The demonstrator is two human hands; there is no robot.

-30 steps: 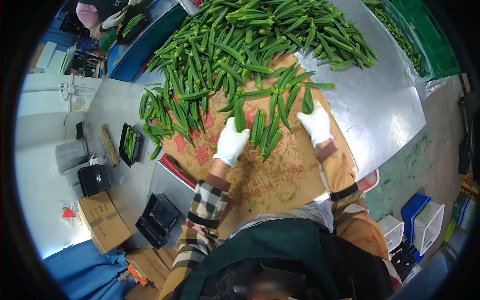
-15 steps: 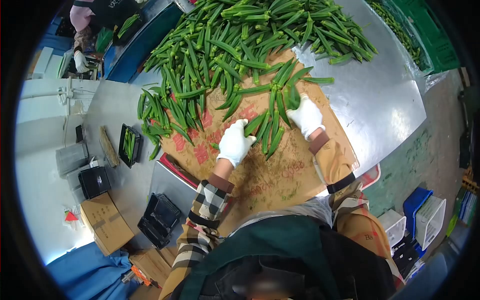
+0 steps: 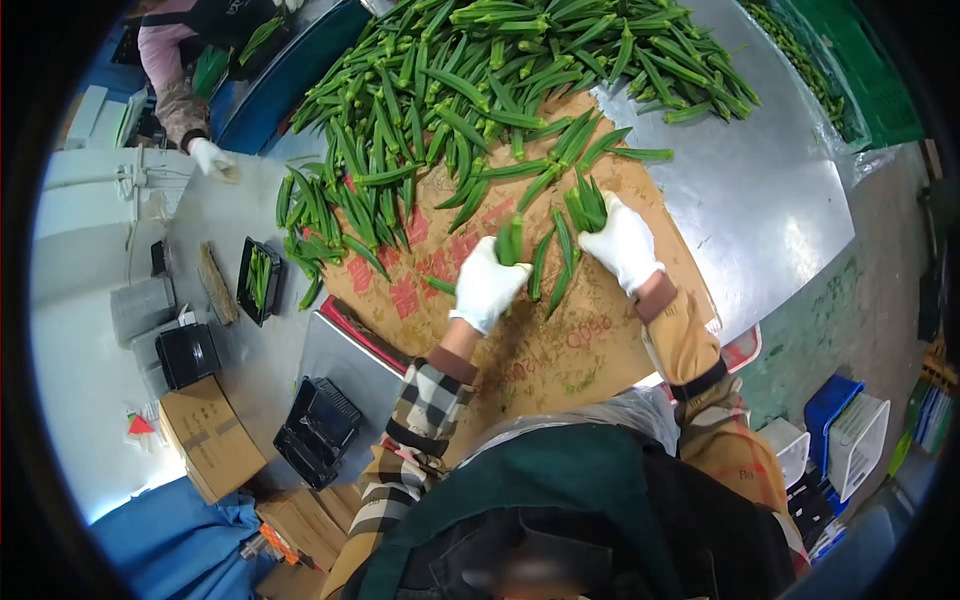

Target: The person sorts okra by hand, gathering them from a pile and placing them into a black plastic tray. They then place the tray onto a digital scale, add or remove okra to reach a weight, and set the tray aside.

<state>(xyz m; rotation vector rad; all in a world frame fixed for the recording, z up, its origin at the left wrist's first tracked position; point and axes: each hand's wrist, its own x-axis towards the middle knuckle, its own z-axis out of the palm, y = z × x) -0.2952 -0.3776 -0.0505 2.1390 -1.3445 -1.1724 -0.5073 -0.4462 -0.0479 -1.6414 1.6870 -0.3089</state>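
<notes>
A large heap of green okra (image 3: 470,90) covers the far part of a flattened cardboard sheet (image 3: 540,365) on a metal table. My left hand (image 3: 488,285), in a white glove, is closed around okra pods (image 3: 509,240) whose tips stick up past the fingers. My right hand (image 3: 625,245), also gloved in white, grips a few more okra pods (image 3: 585,205) between thumb and fingers. Between the two hands, a few loose okra pods (image 3: 560,258) lie on the cardboard.
A black tray with okra (image 3: 259,280) lies to the left, and empty black trays (image 3: 318,432) are stacked nearer me. A co-worker's gloved hand (image 3: 213,160) is at the far left. A green crate (image 3: 870,70) stands at the far right.
My left hand has moved right and closed on pods from the middle bunch. My right hand has shifted slightly, still holding okra. The co-worker's hand has moved onto the table's left side.
</notes>
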